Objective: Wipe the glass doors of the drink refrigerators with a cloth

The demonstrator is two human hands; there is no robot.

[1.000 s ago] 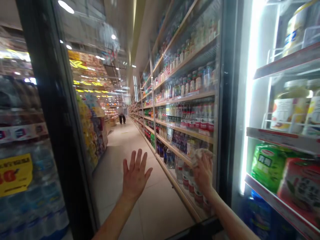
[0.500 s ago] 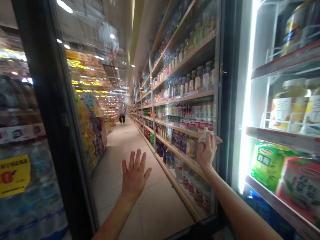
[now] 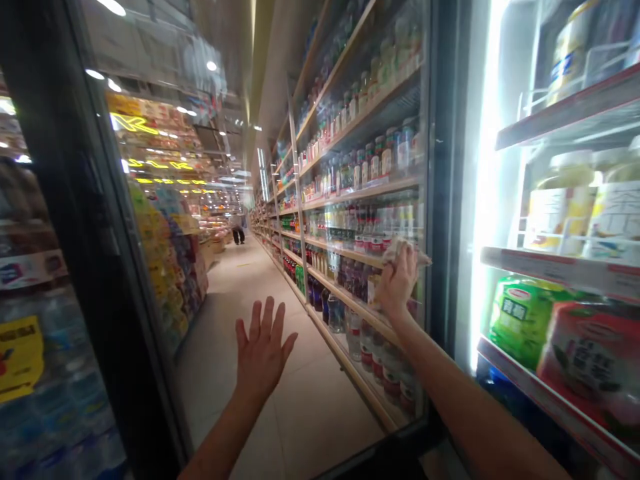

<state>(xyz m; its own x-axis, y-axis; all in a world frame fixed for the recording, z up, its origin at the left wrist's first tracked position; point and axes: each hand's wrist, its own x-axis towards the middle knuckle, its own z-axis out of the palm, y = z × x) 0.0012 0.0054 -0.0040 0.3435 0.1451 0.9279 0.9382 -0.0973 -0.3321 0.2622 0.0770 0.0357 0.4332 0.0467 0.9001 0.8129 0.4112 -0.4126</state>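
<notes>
Head view: a glass door pane in a dark frame stands in front of the person, and both hands are raised to it. The left hand is open, palm toward the pane, fingers straight and slightly spread, holding nothing; it is nearer the pane's lower edge than its top. The right hand has its fingers bent over a pale, crumpled cloth and holds it against the glass, close to the pane's right edge and higher than the left hand. One end of the cloth sticks out past the fingers toward that edge.

Through the glass, rows of bottles fill the shelves along an aisle floor, where a person in dark trousers is far off. Right of the frame is a lit cooler: capped bottles on a middle shelf, and beneath them a green pack near the lower shelf's left end, beside a red pack. A yellow sign is at far left.
</notes>
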